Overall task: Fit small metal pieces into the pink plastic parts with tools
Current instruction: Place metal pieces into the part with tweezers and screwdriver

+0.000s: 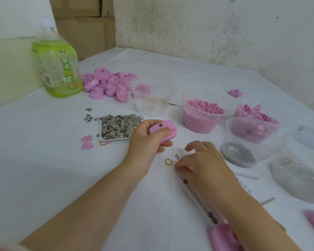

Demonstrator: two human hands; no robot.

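Observation:
My left hand (147, 140) grips a pink plastic part (164, 131) just above the table, thumb across its top face. My right hand (203, 163) is lower and to the right, fingers curled down over the cloth, thumb and fingertips pinching at something small that I cannot make out. A few small metal pieces (177, 156) and a yellow ring (168, 162) lie just left of those fingertips. A white tray (116, 140) heaped with small metal pieces (118, 126) sits left of my left hand. A clear tube tool with a pink handle (223, 234) runs under my right wrist.
A pile of pink parts (107, 84) and a green bottle (56, 64) stand at the back left. Clear tubs hold rings (152, 100), pink pellets (203, 115), pink pieces (252, 127) and grey bits (237, 154). A metal pin (246, 175) lies to the right.

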